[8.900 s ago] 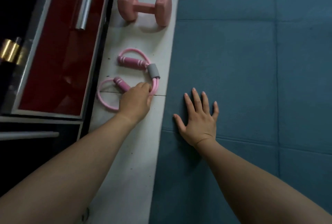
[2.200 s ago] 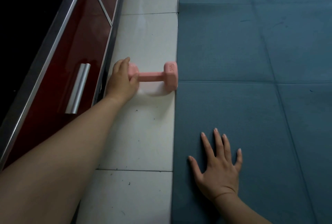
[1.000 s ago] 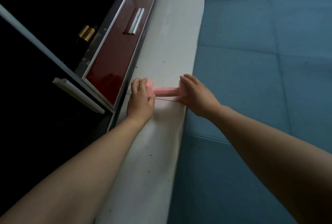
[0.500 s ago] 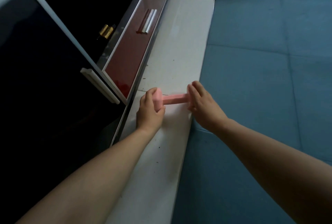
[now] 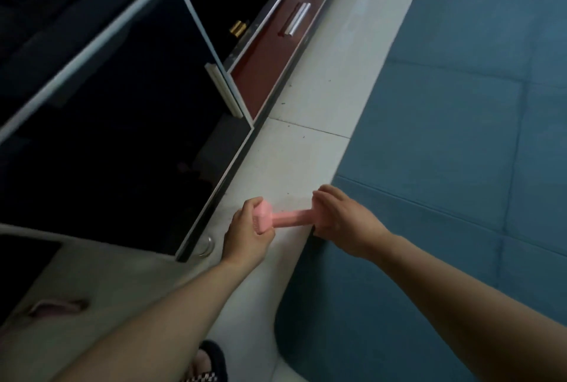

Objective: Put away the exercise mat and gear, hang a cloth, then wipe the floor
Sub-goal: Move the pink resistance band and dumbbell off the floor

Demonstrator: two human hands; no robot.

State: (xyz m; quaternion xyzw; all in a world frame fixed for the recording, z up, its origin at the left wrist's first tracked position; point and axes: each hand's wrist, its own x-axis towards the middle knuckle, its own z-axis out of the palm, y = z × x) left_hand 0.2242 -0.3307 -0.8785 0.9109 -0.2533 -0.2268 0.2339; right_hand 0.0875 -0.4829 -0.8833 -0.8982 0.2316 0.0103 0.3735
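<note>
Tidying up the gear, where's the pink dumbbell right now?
Lower centre of the head view: the pink dumbbell is gripped at its ends by the left hand and right hand, over the white tiles between the dark cabinet and the blue mat.

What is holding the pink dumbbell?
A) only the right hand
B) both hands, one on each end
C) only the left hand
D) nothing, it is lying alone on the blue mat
B: the left hand grips one end of the pink dumbbell and the right hand wraps round the other end, above the white floor tiles.
</note>
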